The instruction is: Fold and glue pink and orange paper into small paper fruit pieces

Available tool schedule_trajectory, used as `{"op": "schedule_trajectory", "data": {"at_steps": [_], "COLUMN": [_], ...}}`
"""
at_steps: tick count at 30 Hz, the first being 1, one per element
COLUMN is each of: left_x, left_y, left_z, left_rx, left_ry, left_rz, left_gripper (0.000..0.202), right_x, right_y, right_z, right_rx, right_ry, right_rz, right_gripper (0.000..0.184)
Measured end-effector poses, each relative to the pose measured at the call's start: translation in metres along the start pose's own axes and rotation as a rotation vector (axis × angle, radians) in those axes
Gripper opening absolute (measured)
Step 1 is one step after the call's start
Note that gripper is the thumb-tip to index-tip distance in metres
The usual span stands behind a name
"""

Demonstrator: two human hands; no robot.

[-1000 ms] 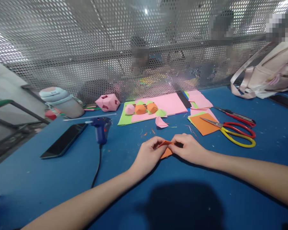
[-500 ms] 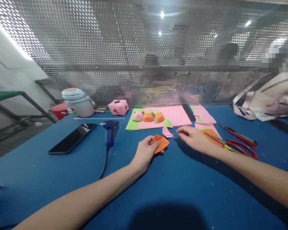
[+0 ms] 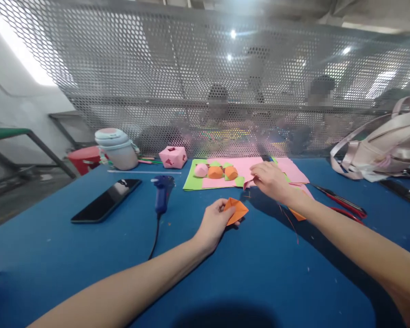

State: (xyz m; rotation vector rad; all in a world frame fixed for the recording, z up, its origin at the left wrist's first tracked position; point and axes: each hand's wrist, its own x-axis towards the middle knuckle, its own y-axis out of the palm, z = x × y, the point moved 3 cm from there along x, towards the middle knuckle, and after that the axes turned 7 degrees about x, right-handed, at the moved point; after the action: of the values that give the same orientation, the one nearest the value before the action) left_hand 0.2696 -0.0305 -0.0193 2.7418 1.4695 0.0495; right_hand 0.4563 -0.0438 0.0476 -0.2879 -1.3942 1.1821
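My left hand [image 3: 210,225] is closed on a folded orange paper piece [image 3: 237,211], thumb on top, held over the front of the blue table. To the right and farther back, my right hand [image 3: 271,181] pinches a small pink folded paper piece [image 3: 247,183] at its fingertips. Part of that piece is hidden by the fingers. Just behind it, several finished paper shapes sit in a row on pink and green sheets [image 3: 191,183]: a pink one [image 3: 201,170] and two orange ones [image 3: 215,172], with green paper around them.
A blue glue gun [image 3: 162,196] stands left of my left hand, its cord trailing forward. Farther left lie a black phone [image 3: 105,200] and a bottle [image 3: 118,150]. A pink paper box [image 3: 173,157] is at the back. To the right are a cutter [image 3: 341,200], partly hidden scissors [image 3: 348,215] and a bag [image 3: 389,146].
My right hand has closed on the pink paper piece that lay on the table and moved slightly back with it. My left hand still holds the orange paper. The view has tilted up a little.
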Motion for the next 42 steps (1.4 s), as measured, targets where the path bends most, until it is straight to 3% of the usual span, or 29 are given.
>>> {"op": "schedule_trajectory", "data": {"at_steps": [3,8,15,20,26,35,42], "left_x": [0.001,0.002,0.003,0.001,0.001,0.002,0.0], "left_y": [0.0,-0.001,-0.001,0.001,0.004,-0.001,0.0], "left_z": [0.002,0.005,0.006,0.003,-0.003,0.003,-0.003], "left_rx": [0.002,0.018,0.071,0.106,0.166,0.104,0.163], "left_ry": [0.009,0.032,0.026,0.01,-0.026,-0.07,-0.076], "left_rz": [0.014,0.022,0.033,0.029,0.027,-0.005,-0.029], "left_gripper": [0.018,0.019,0.018,0.015,0.011,0.017,0.014], "right_x": [-0.014,-0.035,-0.063,-0.07,-0.075,-0.086,-0.085], "right_y": [-0.016,-0.012,0.005,0.014,0.015,0.025,0.024], "right_z": [0.007,0.008,0.018,0.026,0.027,0.023,0.029], "right_rx": [0.011,0.391,0.691,0.792,0.731,0.803,0.681], "right_ry": [0.143,0.514,0.658,0.7,0.633,0.698,0.649], "right_rz": [-0.099,-0.07,-0.003,0.045,0.096,0.015,0.011], "right_gripper": [0.014,0.014,0.017,0.02,0.025,0.015,0.019]}}
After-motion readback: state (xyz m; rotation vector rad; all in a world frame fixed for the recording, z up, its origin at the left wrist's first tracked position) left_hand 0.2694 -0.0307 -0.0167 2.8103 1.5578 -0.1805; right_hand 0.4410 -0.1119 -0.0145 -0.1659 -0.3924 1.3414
